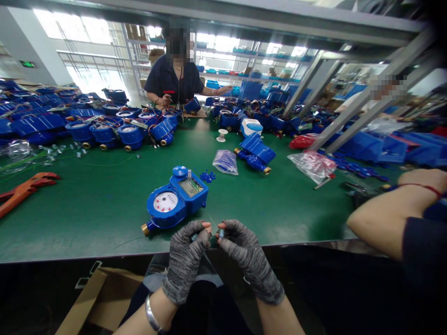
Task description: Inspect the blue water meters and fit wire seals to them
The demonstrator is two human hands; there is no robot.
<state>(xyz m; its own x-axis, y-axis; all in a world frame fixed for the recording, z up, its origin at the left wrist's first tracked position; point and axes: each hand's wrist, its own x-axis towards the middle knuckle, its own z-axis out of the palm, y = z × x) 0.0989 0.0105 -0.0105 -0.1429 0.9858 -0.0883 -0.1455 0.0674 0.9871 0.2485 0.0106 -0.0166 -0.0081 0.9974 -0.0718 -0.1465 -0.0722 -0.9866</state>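
A blue water meter [176, 197] with a white dial and a small display lies on the green table [104, 204], just beyond my hands. Both hands wear grey knitted gloves and meet at the table's front edge. My left hand [186, 256] is closed, its bare fingertips pinching something small that I cannot make out. My right hand [244, 253] is also closed, pinching a tiny pale part [221, 231] next to the left fingertips. A thin wire runs from the meter toward my fingers.
Small blue caps [207, 177], a plastic bag [226, 162] and another blue meter [256, 153] lie mid-table. Several blue meters [115, 130] crowd the far side, where a person sits. An orange wrench [26, 188] lies left. A co-worker's arm [394, 209] rests right. A cardboard box [98, 298] sits below.
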